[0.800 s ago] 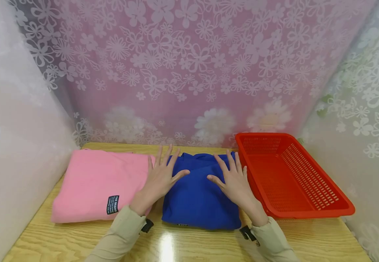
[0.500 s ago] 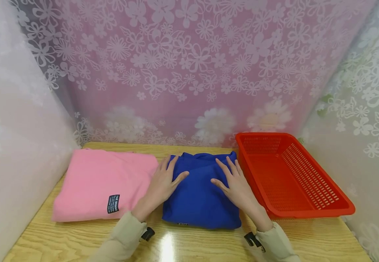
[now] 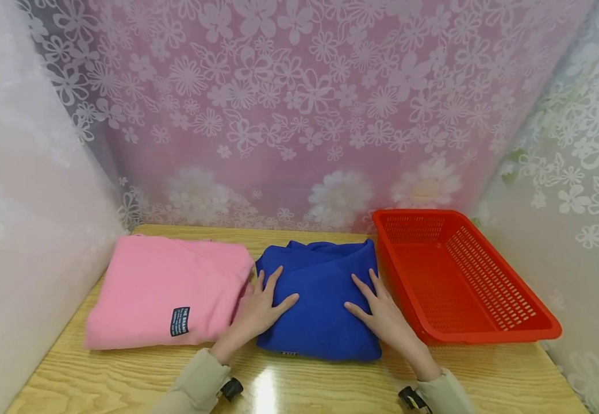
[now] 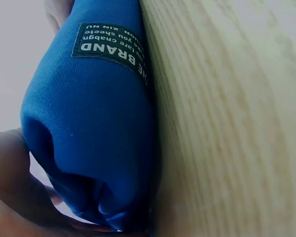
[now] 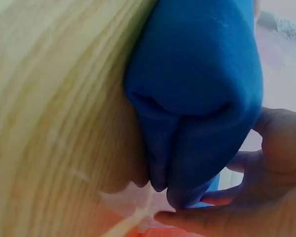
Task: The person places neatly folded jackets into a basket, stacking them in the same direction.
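A folded blue sweatshirt-like garment (image 3: 320, 316) lies on the wooden table, between my two hands. My left hand (image 3: 258, 309) touches its left side with spread fingers, the thumb over the top. On the opposite side my right hand (image 3: 388, 319) rests against the cloth, also with spread fingers and its thumb on top. Neither hand grips the fabric. In the left wrist view a dark label (image 4: 110, 49) with white print shows on the garment's front edge. The right wrist view shows folded layers at the garment's side, with fingers (image 5: 187, 219) beside them.
A folded pink garment (image 3: 165, 282) with a dark label lies to the left, close to my left hand. A red perforated basket (image 3: 408, 287) stands at the right, near my right hand. Behind the wooden table (image 3: 304, 388) hangs a floral curtain (image 3: 299, 103).
Both hands have come down and back toward the body, from spread above the blue garment to its left and right sides. The garments and basket have not moved.
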The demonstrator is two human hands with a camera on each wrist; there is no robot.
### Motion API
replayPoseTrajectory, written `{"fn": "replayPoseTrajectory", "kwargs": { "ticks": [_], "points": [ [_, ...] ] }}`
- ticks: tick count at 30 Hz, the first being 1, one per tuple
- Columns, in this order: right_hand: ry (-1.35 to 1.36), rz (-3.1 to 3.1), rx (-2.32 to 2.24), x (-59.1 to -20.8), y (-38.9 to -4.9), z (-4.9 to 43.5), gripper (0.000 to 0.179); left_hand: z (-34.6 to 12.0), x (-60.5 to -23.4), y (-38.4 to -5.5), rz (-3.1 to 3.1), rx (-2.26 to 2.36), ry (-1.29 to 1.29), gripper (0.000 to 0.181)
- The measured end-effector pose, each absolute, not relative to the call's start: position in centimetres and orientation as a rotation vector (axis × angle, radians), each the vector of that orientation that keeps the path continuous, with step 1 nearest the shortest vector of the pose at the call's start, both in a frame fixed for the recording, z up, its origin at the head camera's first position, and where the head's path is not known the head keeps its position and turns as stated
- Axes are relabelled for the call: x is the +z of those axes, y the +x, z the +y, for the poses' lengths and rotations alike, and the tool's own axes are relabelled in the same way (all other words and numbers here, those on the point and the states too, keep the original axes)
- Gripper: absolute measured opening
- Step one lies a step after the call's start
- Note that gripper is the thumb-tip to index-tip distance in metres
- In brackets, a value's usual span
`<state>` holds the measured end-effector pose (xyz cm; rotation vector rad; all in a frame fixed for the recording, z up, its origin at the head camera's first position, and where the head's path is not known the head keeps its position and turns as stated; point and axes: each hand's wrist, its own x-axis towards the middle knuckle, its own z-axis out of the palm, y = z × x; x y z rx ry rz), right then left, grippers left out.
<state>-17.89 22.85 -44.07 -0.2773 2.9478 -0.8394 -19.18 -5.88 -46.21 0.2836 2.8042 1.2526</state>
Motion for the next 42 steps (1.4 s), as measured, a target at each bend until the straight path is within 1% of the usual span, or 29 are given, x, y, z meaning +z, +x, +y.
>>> {"fn": "replayPoseTrajectory", "kwargs": {
  "ticks": [7,13,21,30,42],
  "points": [
    [-0.187,2.693,-1.073,-44.5,-17.9,24.1,0.084,-6.6,-46.2,-19.2,2.718,1.353,0.231,0.082],
    [-0.139,2.438,-1.363,-44.7,-17.8,24.7,0.084,-7.0,-45.6,-19.1,2.508,1.566,0.201,0.081],
    [-0.137,2.184,-1.651,-45.0,-17.7,25.1,0.074,-7.5,-45.6,-19.2,2.274,1.775,0.105,0.076],
    [-0.048,2.154,-1.735,-45.4,-17.7,25.4,0.071,-7.8,-45.6,-18.9,2.194,1.849,0.119,0.071],
    [-0.071,2.212,-1.703,-45.0,-17.8,25.5,0.074,-8.3,-46.0,-18.5,2.222,1.887,0.100,0.065]
  ]
}}
